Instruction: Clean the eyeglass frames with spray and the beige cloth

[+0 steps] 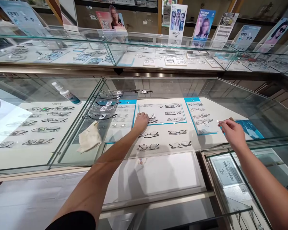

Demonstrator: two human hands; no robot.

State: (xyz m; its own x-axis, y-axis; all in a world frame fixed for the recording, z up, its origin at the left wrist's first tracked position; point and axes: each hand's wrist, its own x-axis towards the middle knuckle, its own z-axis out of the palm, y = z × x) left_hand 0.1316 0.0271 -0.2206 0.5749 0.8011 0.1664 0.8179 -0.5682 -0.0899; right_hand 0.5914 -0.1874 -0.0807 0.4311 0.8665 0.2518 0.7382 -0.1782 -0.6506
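My left hand [141, 122] reaches into the glass display case, its fingers curled at one end of a pair of eyeglasses [153, 120]. That pair sits near the lower left of a blue-bordered panel [158, 123]; its far part is hard to make out. More eyeglasses [172, 112] lie in a column to the right, and two rows of frames [148, 134] lie just below. My right hand [232, 132] hovers at the right side of the case with thumb and finger pinched together. A tiny white bit shows at its fingertips, too small to name.
On the glass top to the left stand several tagged eyeglasses [99, 117], a crumpled pale cloth [90, 138] and a white spray bottle [66, 93]. An open white drawer [158, 179] is in front. Behind runs another glass case [139, 59] with upright advertising cards [177, 25].
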